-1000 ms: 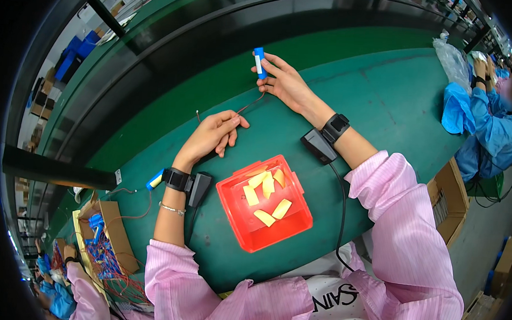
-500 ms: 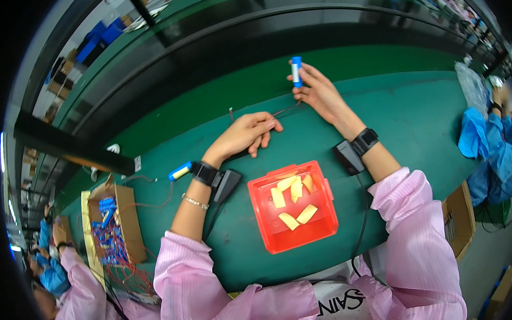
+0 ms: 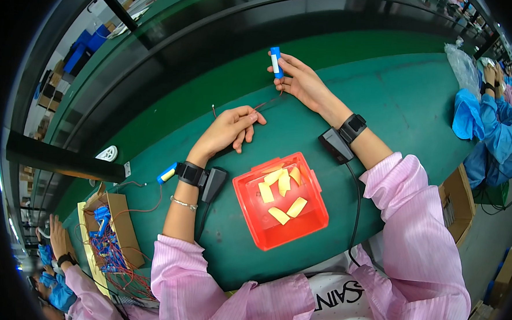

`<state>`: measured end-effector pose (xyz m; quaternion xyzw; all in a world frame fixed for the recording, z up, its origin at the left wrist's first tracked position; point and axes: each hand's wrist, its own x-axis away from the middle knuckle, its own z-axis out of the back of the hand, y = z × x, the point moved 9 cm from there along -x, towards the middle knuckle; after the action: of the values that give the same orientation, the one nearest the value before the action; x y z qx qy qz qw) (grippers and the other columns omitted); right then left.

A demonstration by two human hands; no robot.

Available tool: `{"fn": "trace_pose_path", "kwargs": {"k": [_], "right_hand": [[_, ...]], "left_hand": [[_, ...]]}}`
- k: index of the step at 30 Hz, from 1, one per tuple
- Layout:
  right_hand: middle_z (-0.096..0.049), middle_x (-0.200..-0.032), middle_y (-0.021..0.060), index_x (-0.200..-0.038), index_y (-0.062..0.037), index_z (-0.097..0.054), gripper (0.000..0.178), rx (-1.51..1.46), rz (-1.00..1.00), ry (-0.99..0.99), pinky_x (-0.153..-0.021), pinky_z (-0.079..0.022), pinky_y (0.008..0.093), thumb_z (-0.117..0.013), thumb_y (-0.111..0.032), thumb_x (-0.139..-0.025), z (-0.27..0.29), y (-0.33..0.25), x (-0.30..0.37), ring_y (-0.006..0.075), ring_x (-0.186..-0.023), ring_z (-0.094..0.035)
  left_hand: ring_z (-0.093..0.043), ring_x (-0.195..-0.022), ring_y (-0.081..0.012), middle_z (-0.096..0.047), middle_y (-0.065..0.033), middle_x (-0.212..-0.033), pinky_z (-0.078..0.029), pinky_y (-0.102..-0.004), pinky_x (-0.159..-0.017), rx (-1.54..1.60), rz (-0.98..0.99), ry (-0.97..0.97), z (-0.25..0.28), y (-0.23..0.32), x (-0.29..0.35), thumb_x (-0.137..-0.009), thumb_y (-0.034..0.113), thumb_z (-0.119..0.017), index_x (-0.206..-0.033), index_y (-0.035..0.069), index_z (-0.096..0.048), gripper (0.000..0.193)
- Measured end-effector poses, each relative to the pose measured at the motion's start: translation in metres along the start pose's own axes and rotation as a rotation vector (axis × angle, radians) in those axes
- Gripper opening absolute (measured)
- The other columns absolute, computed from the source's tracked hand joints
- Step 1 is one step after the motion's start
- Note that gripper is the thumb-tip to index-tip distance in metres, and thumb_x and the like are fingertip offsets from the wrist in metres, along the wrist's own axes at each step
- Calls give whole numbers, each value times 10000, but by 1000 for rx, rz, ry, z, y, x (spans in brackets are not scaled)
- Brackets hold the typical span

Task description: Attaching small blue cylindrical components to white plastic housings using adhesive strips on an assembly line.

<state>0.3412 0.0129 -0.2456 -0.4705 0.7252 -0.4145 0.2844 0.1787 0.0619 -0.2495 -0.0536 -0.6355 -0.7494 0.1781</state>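
Note:
My right hand (image 3: 300, 83) grips a blue cylindrical battery (image 3: 276, 64) with a white label, upright between thumb and fingers above the far edge of the mat. Red and dark wires (image 3: 264, 104) run from its lower end to my left hand (image 3: 227, 129), whose thumb and forefinger pinch them. A small connector end (image 3: 214, 108) pokes out beyond the left hand. Beside my left wrist lies another blue battery (image 3: 167, 174) with a yellow part on it. Nearer to me, a red plastic tray (image 3: 263, 237) holds several pale yellow pieces (image 3: 278, 215).
At left, a cardboard box (image 3: 126, 225) is heaped with blue batteries and tangled wires. A co-worker's hand (image 3: 59, 238) is beyond it. At right are a clear plastic bag (image 3: 462, 69), another person's blue sleeve (image 3: 495, 129) and an open carton (image 3: 456, 205).
The whole view has shifted, so the tray, mat and hands sit farther left. My grips on the battery and wires look the same. At left, a co-worker's hand has come up.

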Motion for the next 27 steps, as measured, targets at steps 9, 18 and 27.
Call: {"fn": "trace_pose_path", "kwargs": {"k": [9,18,27], "right_hand": [[-607,-1130,73,-1407,-80,-432,442,14,-47,7,-746,-505,257,-523,-271,-1019,-5,8,-2,96,-832,-575],[-607,-1132,89,-1383,-55,-466,390,-82,-23,-59,-630,-434,193,-495,-220,-1030,2,-1,-1,67,-749,-516],[-623,-1198,123,-1417,-51,-437,448,17,63,-79,-655,-509,194,-495,-254,-1022,-35,-54,7,93,-798,-623]], "left_hand": [[-451,-401,-7,-549,10,-638,-419,-159,-400,33,5,6,3,-7,1,-1042,288,-457,-1076,6,-606,321],[-647,-907,-144,-663,-85,-994,-520,-306,-795,-118,-384,148,26,38,11,-1023,311,-497,-1154,13,-632,353],[-615,-1063,-360,-670,-186,-1096,-482,-429,-936,-1096,-17,1258,279,-4,191,-842,-9,-510,-1063,20,-690,287]]}}
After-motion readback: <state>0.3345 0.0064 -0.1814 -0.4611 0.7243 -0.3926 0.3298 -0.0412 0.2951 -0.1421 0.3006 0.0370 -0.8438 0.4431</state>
